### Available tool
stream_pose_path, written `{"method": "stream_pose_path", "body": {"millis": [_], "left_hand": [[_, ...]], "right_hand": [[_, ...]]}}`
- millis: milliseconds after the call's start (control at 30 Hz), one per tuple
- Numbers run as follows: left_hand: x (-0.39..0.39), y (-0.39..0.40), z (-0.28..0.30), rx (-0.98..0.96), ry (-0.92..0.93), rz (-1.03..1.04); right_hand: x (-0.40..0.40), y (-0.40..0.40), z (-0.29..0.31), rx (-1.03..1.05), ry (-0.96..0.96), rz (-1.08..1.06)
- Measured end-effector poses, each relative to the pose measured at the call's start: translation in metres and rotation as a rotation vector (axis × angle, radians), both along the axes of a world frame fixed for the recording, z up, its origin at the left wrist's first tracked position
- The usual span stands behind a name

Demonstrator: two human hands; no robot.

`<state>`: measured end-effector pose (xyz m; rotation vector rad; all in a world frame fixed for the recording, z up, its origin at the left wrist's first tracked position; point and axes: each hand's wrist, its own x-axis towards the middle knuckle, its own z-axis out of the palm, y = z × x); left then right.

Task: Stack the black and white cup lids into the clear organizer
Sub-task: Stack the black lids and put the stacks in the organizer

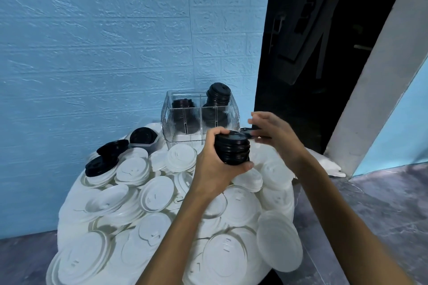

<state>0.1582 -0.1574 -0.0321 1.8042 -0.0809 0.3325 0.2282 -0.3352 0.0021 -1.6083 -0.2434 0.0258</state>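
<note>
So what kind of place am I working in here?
Probably a home or small shop's back corner, not a factory: a blue textured wall, a dark doorway, and a small round table heaped with white lids.

1 head-worn camera looks forward and down, close over the table [69, 210].

right hand [273, 133] blurred, its lid [249, 134] half-hidden

Dim, bluish – edges warped, doorway black
</note>
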Motion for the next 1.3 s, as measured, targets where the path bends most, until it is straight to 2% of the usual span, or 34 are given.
{"method": "stream_pose_path", "body": {"millis": [100, 267, 733, 1033, 1300], "left_hand": [[0.005, 0.003, 0.001, 0.002, -0.008, -0.005], [0.011, 0.003, -0.001, 0.014, -0.015, -0.011], [0.021, 0.005, -0.004, 0.006, -0.006, -0.019], [0.021, 0.005, -0.004, 0.023, 0.002, -0.015], [0.018, 0.002, -0.003, 0.017, 0.000, -0.016]], "right_hand": [[0.042, -0.016, -0.018, -0.098, 0.002, -0.204], [0.100, -0.022, -0.055, -0.378, -0.023, -0.305], [0.176, -0.003, -0.088, -0.814, 0.130, -0.015], [0.168, 0.003, -0.090, -0.827, 0.038, -0.069], [0.134, -0.008, -0.061, -0.673, -0.061, -0.210]]}}
